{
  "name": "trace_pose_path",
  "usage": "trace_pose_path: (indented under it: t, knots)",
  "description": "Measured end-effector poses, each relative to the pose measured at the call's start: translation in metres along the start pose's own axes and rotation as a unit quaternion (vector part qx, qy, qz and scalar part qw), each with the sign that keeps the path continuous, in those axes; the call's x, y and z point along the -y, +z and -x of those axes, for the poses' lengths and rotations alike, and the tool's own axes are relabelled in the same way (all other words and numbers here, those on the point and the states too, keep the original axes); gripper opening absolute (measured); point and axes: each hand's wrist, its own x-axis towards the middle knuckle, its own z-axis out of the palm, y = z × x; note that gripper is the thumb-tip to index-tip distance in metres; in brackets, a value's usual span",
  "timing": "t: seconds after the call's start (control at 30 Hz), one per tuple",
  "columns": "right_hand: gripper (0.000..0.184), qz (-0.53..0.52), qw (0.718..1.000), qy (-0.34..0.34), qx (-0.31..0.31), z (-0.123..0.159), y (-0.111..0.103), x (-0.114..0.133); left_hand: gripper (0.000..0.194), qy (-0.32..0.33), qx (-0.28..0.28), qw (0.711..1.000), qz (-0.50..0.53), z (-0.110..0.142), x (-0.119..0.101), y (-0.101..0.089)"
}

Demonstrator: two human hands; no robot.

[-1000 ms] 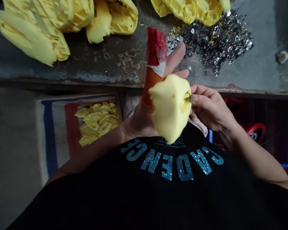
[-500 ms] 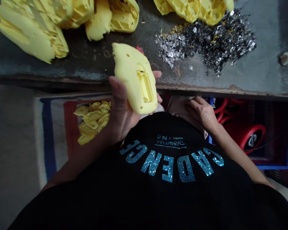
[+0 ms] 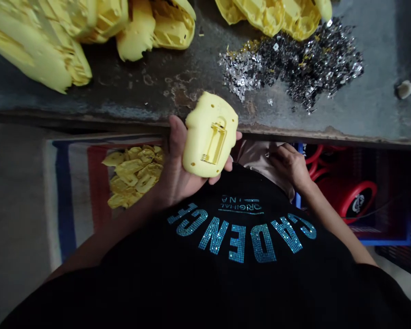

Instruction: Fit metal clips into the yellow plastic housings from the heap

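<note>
My left hand (image 3: 176,169) holds a yellow plastic shell (image 3: 209,135) just below the workbench edge, its open inner side with a battery slot facing up. Fingers curl under and around it. My right hand (image 3: 287,163) rests low at my lap on a pale cloth (image 3: 251,154), fingers bent and pinched together; what they hold, if anything, is too small to make out. A heap of small shiny metal clips (image 3: 294,61) lies on the bench beyond both hands.
Yellow shells are piled at the bench's far left (image 3: 37,43), far middle (image 3: 157,27) and far right (image 3: 270,16). A striped sack (image 3: 71,183) with yellow parts (image 3: 133,176) sits below left. A red reel (image 3: 356,201) lies in a blue crate below right. The bench edge (image 3: 329,132) is rusty.
The red-handled tool seen a second ago is gone from view. My right hand dropped from the shell to my lap. My left hand turned the shell open side up and lowered it.
</note>
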Motion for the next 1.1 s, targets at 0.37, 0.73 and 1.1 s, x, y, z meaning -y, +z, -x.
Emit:
trace_pose_path:
  t: [0.37,0.73,1.1]
  knots:
    - [0.023,0.031,0.998,-0.044,0.018,-0.012,-0.004,0.008,0.1,-0.077,0.124,0.987,0.06,-0.016,0.017,0.006]
    - [0.018,-0.204,0.967,-0.128,-0.087,-0.025,-0.112,0.1,0.099,-0.143,0.23,0.96,0.066,-0.019,0.011,0.006]
    - [0.014,-0.182,0.959,-0.214,-0.025,-0.061,-0.123,0.112,0.088,-0.165,0.255,0.949,0.088,-0.022,0.012,0.009]
